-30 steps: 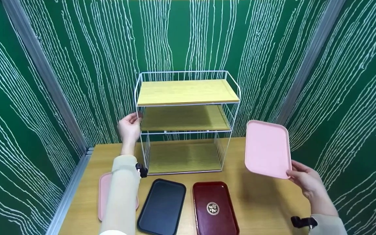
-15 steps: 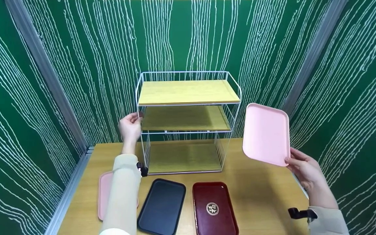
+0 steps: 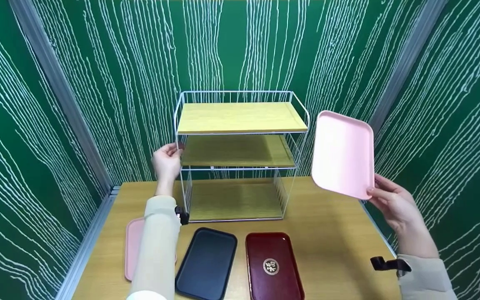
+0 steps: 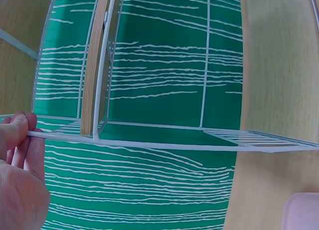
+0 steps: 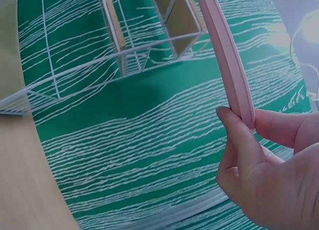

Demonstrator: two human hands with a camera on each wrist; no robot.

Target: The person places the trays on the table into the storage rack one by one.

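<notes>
At the right in the head view, my right hand (image 3: 399, 206) pinches the lower right corner of a pink tray (image 3: 342, 154) and holds it tilted up in the air, beside the rack. The right wrist view shows that tray (image 5: 227, 60) edge-on between thumb and fingers. My left hand (image 3: 167, 163) grips the left front upright of a three-tier rack (image 3: 240, 118) with white wire sides and wooden shelves, at middle-shelf height. In the left wrist view the fingers (image 4: 31, 140) close round the white wire post (image 4: 62, 137).
In front of the rack, a black tray (image 3: 207, 262) and a dark red tray (image 3: 274, 266) with a round emblem lie on the wooden table (image 3: 327, 233). A second pink tray (image 3: 133, 246) is partly under my left forearm. Green walls with white lines surround the table.
My right hand has raised the pink tray from just above table height to about the level between the top and middle shelves. My left hand stays on the rack's upright.
</notes>
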